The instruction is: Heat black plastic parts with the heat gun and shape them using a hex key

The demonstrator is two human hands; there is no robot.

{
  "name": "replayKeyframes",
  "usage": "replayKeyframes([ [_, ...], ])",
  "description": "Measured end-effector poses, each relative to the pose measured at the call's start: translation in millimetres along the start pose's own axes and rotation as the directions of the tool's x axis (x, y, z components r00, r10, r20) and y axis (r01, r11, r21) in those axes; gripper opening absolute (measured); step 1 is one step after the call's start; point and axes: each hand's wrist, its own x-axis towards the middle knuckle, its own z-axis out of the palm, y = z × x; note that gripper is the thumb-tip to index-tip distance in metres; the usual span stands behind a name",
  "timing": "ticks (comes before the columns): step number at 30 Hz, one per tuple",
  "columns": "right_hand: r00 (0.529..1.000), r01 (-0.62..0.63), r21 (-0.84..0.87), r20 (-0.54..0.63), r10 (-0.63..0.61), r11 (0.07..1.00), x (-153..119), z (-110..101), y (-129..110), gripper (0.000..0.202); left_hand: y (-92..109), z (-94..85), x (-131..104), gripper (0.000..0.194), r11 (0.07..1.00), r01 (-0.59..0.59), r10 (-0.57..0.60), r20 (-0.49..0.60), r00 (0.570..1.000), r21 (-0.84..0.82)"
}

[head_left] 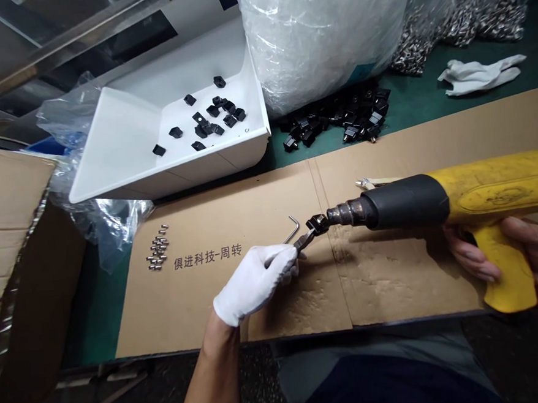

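Observation:
My left hand, in a white glove, is closed around a slim dark metal tool; whether it is pliers or tweezers cannot be made out. A small black block sits at the tip of this tool. Bare fingers of my right hand wrap the handle of a yellow heat gun. Its stepped metal nozzle points left, close against the block. Just left of the block, a bent hex key lies on the cardboard sheet.
A white bin with several black blocks stands at the back. More black parts are piled beside a large plastic-wrapped bundle. Small metal pins lie left. Bagged metal parts, a white glove and a carton are around.

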Motion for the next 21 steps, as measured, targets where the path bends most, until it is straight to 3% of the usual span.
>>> replayKeyframes([
  [14, 1.0, 0.019, -0.048, -0.021, -0.02, 0.999, -4.1, -1.9, -5.7, 0.043, 6.3, 1.1, 1.9, 0.048, 0.991, -0.089, 0.089, 0.006, 0.996, 0.097],
  [21, 1.0, -0.017, -0.069, -0.026, 0.015, 0.997, -5.4, -19.8, -7.9, 0.048, 11.4, 0.8, 2.9, 0.047, 0.99, -0.075, 0.075, 0.003, 0.997, 0.12],
])
